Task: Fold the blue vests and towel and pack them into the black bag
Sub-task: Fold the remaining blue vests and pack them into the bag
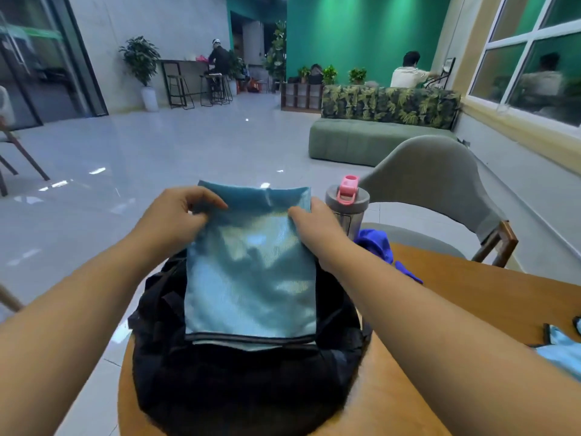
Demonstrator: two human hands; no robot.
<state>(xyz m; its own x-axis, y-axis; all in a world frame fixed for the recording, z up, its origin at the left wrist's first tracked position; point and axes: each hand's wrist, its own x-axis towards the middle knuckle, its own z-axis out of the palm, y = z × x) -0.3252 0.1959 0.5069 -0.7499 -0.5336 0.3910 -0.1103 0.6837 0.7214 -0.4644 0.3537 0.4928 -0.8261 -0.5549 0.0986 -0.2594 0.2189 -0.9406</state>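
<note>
We see left hand [179,209] and right hand [314,220] each pinching the folded light-blue vest [251,278] at its top corners, above the black bag [245,379]

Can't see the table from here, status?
Both hands, left and right, grip folded light-blue cloth over black bag. Not in yet. Nothing blocking.

Both hands hold a folded light-blue cloth [251,269] above the black bag [245,382] on the wooden table [471,294]: the left hand [179,209] pinches its upper left edge, the right hand [317,225] its upper right. A pink-lidded bottle [345,206] stands just beyond, beside a dark-blue garment [377,243].
</note>
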